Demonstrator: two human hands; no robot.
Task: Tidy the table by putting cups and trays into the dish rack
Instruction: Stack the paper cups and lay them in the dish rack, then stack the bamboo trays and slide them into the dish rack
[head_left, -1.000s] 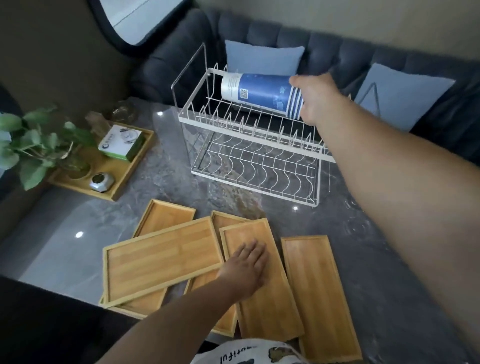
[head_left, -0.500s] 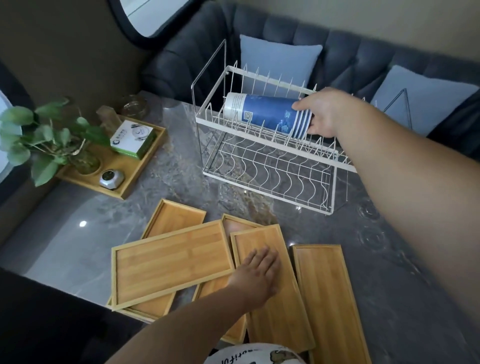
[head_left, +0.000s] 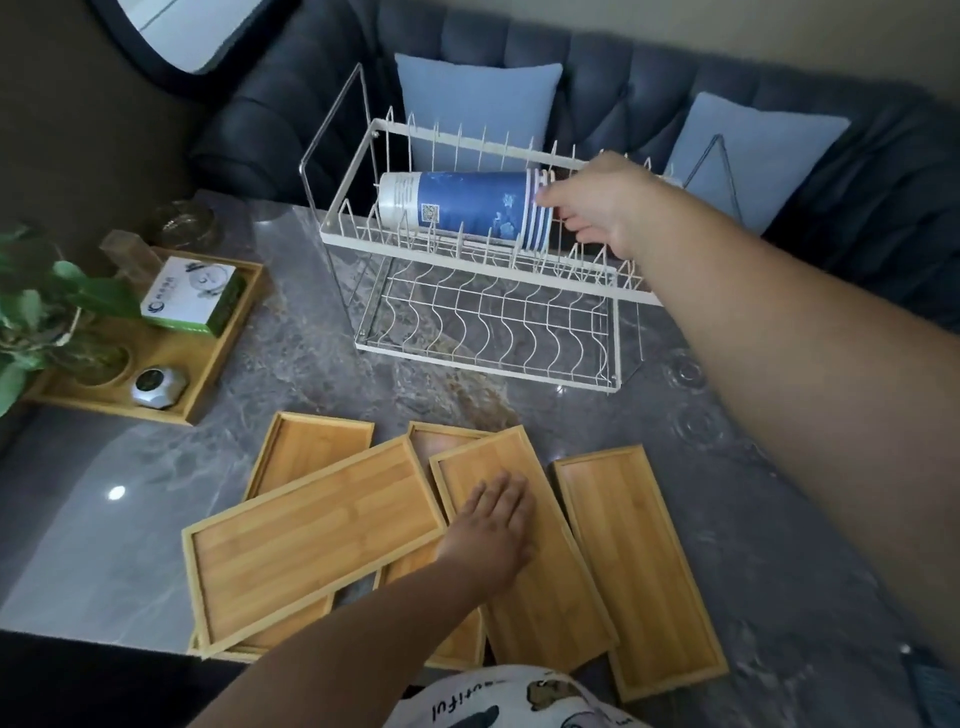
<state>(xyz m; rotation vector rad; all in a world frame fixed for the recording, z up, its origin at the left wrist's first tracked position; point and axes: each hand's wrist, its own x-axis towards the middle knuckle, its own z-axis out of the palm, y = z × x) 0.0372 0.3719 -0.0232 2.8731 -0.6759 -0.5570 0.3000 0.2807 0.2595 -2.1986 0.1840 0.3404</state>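
Head view. My right hand (head_left: 605, 208) reached over the upper tier of the white wire dish rack (head_left: 483, 280); its fingers (head_left: 558, 200) were loosely curled, their tips touching the stacked rims of the cups (head_left: 462, 208). Whether they gripped those rims or merely rested against them I could not tell. The cups, a nested blue-and-white stack, lay on their side across the upper tier's prongs, bases pointing away from the fingers toward the rack's left end. Beneath them, the lower tier held nothing.

My left hand (head_left: 493, 525) lay flat, fingers (head_left: 501, 491) spread and extended, palm down on the floor of a bamboo tray (head_left: 524, 551), holding nothing. That tray overlapped a second tray (head_left: 441, 441), whose far end showed just beyond the fingertips. To the left of the hand, a third tray (head_left: 311, 535) lay at an angle across a fourth (head_left: 311, 447). To the right, a fifth tray (head_left: 639, 566) lay just beside the pressed one, directly on the grey marble counter (head_left: 130, 519).

Farther left, at the counter's edge, a larger wooden tray (head_left: 218, 358) carried a green-and-white box (head_left: 195, 299), a small silver object (head_left: 156, 387) and a potted plant (head_left: 47, 312). Behind the rack stood a dark sofa (head_left: 675, 78) with two pale blue cushions (head_left: 478, 109).
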